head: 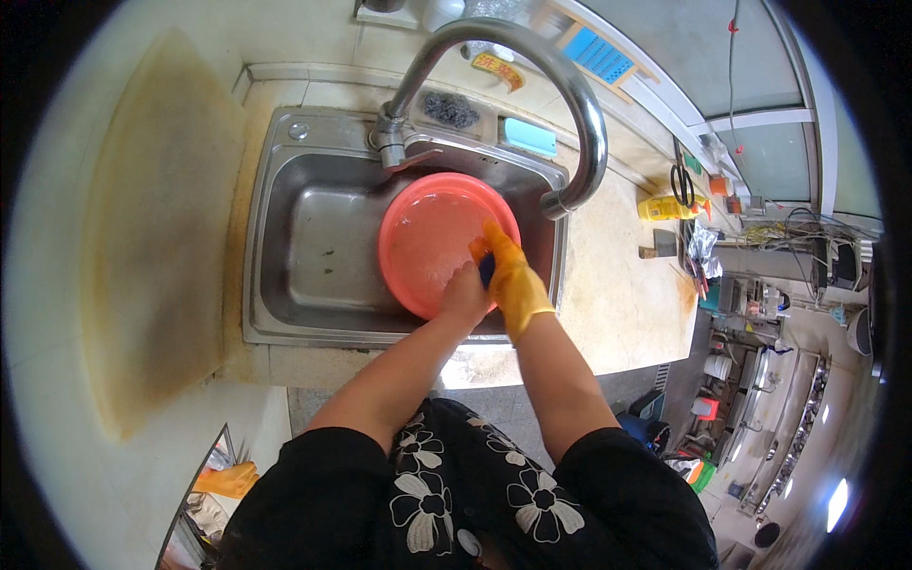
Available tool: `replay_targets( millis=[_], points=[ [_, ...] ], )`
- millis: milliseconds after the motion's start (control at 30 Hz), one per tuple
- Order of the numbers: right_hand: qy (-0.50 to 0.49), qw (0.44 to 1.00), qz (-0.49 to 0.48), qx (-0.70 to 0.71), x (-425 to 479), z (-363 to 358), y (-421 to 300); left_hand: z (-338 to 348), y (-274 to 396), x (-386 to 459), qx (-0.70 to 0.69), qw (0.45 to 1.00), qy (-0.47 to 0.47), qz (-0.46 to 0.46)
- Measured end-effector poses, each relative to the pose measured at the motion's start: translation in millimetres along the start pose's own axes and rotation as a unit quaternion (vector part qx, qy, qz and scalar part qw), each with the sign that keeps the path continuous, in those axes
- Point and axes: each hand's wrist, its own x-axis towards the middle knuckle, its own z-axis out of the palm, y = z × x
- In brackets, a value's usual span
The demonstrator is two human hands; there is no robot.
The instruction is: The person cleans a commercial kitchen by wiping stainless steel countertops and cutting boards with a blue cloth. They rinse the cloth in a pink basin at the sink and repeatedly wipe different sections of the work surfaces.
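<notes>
A round pink plastic basin point(399, 242) holding cloudy water stands in the right part of a stainless steel sink point(306, 214). Over its right side, my two hands are close together. My right hand point(511, 274) wears a yellow rubber glove, its fingers pointing into the basin. My left hand point(464, 293) is bare, with its fingers curled and mostly hidden. Between them shows a small dark blue item point(487, 271), touching both; its kind and which hand grips it are unclear. A curved chrome faucet point(581, 92) arches above, its spout right of the basin.
Behind the sink lie a steel wool scourer point(451, 110) and a light blue box-like item point(529, 137). On the right counter point(613, 299) are a yellow pump bottle point(670, 208), black-handled scissors point(682, 187) and a cleaver point(664, 244). A wall point(157, 235) borders the left.
</notes>
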Motion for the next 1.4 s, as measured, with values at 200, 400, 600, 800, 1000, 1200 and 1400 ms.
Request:
replay_targets(
  millis=[200,400,600,800,1000,1200,1400],
  points=[
    [-0.296,0.955,0.006,0.008,-76,-43,-65,-18,122,-37,-0.553,0.696,-0.262,-0.375],
    [-0.356,0.881,-0.060,0.306,-98,-83,-15,-7,171,-62,-0.825,0.320,-0.338,-0.321],
    [-0.382,0.871,-0.093,0.296,-104,-83,-20,-53,194,-78,-0.790,0.359,-0.358,-0.344],
    [-0.391,0.916,-0.074,-0.053,-127,-36,-95,-69,198,-70,-0.663,0.521,-0.386,-0.375],
    [-0.261,0.942,-0.118,-0.177,-106,-4,-82,-69,197,-60,-0.426,0.776,-0.297,-0.357],
    [-0.153,0.981,-0.023,-0.118,-104,14,-56,-42,133,-38,-0.247,0.866,-0.252,-0.354],
    [-0.049,0.998,0.006,-0.040,-74,14,-20,18,-1,-18,-0.026,0.990,-0.120,-0.076]
  ],
)
